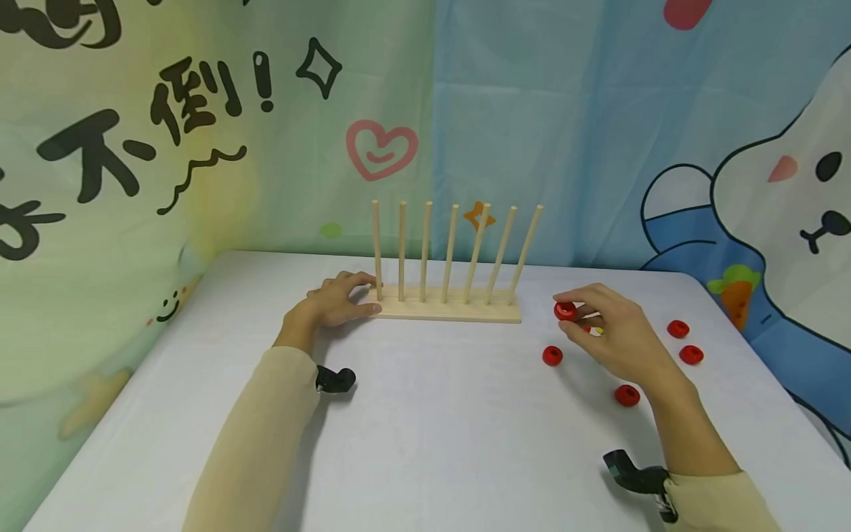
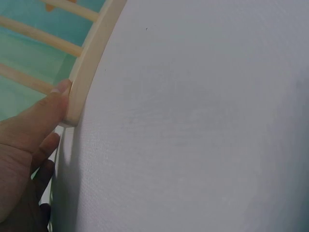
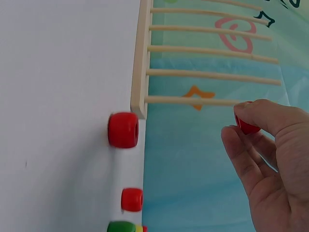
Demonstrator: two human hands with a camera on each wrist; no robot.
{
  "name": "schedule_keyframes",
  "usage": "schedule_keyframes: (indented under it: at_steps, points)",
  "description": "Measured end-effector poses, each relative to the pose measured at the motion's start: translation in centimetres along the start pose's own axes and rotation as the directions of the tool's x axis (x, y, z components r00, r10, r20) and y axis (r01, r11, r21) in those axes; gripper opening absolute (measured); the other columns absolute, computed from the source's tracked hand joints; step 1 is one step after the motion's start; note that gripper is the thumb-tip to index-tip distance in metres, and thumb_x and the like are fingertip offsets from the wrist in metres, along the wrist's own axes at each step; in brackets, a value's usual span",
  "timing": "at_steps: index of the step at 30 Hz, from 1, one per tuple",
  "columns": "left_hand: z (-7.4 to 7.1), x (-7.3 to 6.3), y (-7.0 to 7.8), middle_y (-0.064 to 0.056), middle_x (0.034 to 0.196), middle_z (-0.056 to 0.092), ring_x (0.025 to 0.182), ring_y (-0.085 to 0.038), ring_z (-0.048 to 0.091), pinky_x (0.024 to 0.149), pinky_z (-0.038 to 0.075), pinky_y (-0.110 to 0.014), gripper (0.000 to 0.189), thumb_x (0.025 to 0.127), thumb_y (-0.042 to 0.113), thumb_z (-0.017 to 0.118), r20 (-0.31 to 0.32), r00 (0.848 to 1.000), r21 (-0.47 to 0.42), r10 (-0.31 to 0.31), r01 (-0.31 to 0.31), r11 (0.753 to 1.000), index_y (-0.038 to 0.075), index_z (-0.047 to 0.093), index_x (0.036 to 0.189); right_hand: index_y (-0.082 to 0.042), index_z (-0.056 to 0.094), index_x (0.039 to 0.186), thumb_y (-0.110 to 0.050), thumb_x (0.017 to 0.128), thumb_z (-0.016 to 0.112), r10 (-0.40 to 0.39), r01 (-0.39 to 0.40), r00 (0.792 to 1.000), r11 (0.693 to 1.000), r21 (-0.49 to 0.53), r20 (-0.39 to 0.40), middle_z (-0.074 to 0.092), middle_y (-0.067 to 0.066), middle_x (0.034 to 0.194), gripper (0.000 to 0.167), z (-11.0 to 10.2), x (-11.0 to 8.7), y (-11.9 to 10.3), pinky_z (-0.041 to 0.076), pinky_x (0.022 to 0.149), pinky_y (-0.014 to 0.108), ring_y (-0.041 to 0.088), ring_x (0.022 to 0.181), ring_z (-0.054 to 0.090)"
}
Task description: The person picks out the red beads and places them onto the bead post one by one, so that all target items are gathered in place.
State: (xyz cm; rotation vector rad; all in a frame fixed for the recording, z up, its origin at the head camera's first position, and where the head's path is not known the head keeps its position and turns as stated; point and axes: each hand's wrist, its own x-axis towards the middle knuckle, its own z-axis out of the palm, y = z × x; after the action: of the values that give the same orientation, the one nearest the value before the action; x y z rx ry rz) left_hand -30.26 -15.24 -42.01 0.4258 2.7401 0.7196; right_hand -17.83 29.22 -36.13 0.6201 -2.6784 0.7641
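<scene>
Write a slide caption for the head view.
Left grip on one end of a seven-peg wooden rack, right grip pinching a red bead above the white tabletop.

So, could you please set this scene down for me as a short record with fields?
Left grip: holds the left end of the wooden peg rack
Right grip: pinches a red bead, raised off the table
Pegs: seven, all bare
Loose red beads: four plainly visible, right of the rack
Green bead: cut off by the right wrist view's bottom edge
Backdrop: printed cloth
</scene>
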Motion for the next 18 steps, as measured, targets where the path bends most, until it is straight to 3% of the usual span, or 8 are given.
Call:
schedule_keyframes:
  at_steps: [10, 18]
  points:
    - [-0.3, 0.0, 0.4, -0.009, 0.155, 0.030, 0.139, -0.039, 0.028, 0.102, 0.023, -0.068, 0.062, 0.090, 0.059, 0.062, 0.009, 1.000, 0.022, -0.007, 0.006, 1.000, 0.036, 0.041, 0.144, -0.017, 0.064, 0.124, -0.010, 0.088, 0.074, 0.017, -0.013, 0.999, 0.994, 0.108, -0.029, 0.061, -0.003, 0.114, 0.038, 2.1, 1.5, -1.3, 0.056, 0.081, 0.034, 0.013, 0.091, 0.066]
    - [-0.4, -0.2, 0.7, -0.008, 0.155, 0.030, 0.139, -0.037, 0.028, 0.103, 0.023, -0.067, 0.062, 0.089, 0.058, 0.063, 0.008, 1.000, 0.011, -0.013, 0.013, 1.000, 0.036, 0.042, 0.143, -0.014, 0.064, 0.123, -0.008, 0.086, 0.076, -0.046, 0.055, 0.997, 0.988, 0.142, -0.060, 0.061, -0.004, 0.114, 0.039, 3.6, 2.8, -2.1, 0.056, 0.080, 0.032, 0.011, 0.090, 0.066]
